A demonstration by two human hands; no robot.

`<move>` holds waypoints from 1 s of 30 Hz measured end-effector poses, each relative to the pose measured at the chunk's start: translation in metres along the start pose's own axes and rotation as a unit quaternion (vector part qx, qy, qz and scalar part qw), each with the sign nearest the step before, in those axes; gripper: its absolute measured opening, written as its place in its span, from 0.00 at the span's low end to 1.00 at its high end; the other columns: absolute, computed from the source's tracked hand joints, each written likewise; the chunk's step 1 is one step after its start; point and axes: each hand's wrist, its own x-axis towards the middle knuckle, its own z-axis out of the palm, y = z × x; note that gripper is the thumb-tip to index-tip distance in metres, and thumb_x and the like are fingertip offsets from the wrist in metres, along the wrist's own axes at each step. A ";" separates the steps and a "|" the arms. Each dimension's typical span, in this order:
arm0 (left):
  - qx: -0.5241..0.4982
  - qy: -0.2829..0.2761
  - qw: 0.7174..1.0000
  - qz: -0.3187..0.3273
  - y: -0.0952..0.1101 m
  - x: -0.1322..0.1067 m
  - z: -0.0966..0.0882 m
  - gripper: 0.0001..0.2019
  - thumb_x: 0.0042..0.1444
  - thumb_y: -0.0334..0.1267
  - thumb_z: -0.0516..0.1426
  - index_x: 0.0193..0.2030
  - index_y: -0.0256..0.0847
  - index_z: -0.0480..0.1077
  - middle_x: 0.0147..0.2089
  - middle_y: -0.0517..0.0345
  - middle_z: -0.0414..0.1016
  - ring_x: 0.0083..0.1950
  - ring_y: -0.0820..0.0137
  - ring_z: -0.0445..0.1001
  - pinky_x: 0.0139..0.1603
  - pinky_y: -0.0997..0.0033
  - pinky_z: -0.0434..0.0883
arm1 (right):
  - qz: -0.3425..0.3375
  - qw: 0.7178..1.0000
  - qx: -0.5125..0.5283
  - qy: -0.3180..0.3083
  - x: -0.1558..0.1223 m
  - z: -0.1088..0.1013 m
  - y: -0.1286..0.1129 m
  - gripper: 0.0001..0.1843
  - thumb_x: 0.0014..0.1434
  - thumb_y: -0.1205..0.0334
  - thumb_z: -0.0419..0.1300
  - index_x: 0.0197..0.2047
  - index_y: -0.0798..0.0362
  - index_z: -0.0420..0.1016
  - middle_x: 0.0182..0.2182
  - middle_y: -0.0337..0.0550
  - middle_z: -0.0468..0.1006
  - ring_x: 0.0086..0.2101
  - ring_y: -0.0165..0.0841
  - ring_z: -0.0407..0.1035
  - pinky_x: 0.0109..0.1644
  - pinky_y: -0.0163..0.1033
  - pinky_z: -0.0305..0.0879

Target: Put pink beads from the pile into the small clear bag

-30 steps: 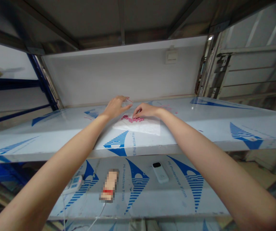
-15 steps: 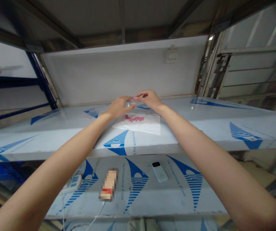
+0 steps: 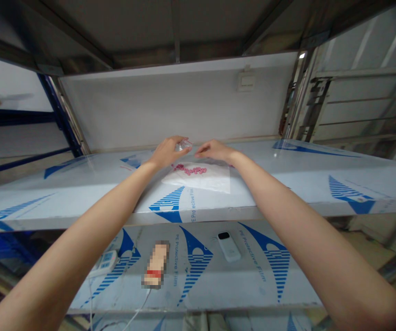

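The left hand (image 3: pixel 165 153) grips a small clear bottle (image 3: pixel 184 145) near the shelf's (image 3: pixel 297 181) back edge; the right hand (image 3: pixel 213 150), open and apart, reaches just past pink beads (image 3: pixel 190 170) on a white sheet (image 3: pixel 198 182)

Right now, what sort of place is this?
Probably a workshop or storeroom: the metal shelves are covered in blue-printed PE protective film, a blue steel rack upright stands at the left, and a white switch plate sits on the back panel.
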 end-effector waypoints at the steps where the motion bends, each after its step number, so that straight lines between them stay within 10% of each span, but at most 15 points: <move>1: 0.001 -0.001 1.000 0.002 -0.001 0.000 0.000 0.23 0.61 0.50 0.55 0.55 0.35 0.72 0.55 0.46 0.76 0.53 0.61 0.75 0.51 0.65 0.70 | -0.003 0.999 0.000 -0.042 -0.002 0.001 0.000 0.06 0.53 0.67 0.65 0.35 0.56 0.83 0.36 0.47 0.83 0.36 0.34 0.73 0.45 0.37 0.65; 10: 0.010 -0.013 1.000 0.008 -0.004 0.001 0.002 0.21 0.61 0.49 0.55 0.53 0.36 0.73 0.54 0.46 0.77 0.52 0.62 0.75 0.50 0.66 0.70 | -0.007 0.991 -0.010 -0.136 -0.003 0.004 -0.003 0.03 0.51 0.67 0.66 0.31 0.54 0.83 0.31 0.44 0.82 0.33 0.32 0.72 0.42 0.36 0.65; 18: 0.004 -0.039 0.999 0.011 0.000 -0.001 0.003 0.22 0.60 0.51 0.55 0.52 0.37 0.74 0.52 0.47 0.78 0.49 0.62 0.76 0.51 0.63 0.70 | -0.024 0.983 0.118 0.142 -0.001 0.000 -0.007 0.09 0.54 0.61 0.65 0.36 0.57 0.80 0.38 0.49 0.82 0.37 0.33 0.72 0.44 0.36 0.66; 30: -0.017 -0.020 1.000 0.006 0.006 -0.001 0.001 0.20 0.61 0.49 0.56 0.52 0.36 0.74 0.53 0.46 0.77 0.50 0.62 0.75 0.52 0.64 0.70 | -0.006 0.982 0.034 0.185 0.007 0.002 0.002 0.12 0.58 0.60 0.60 0.39 0.56 0.81 0.40 0.48 0.82 0.40 0.35 0.73 0.46 0.37 0.65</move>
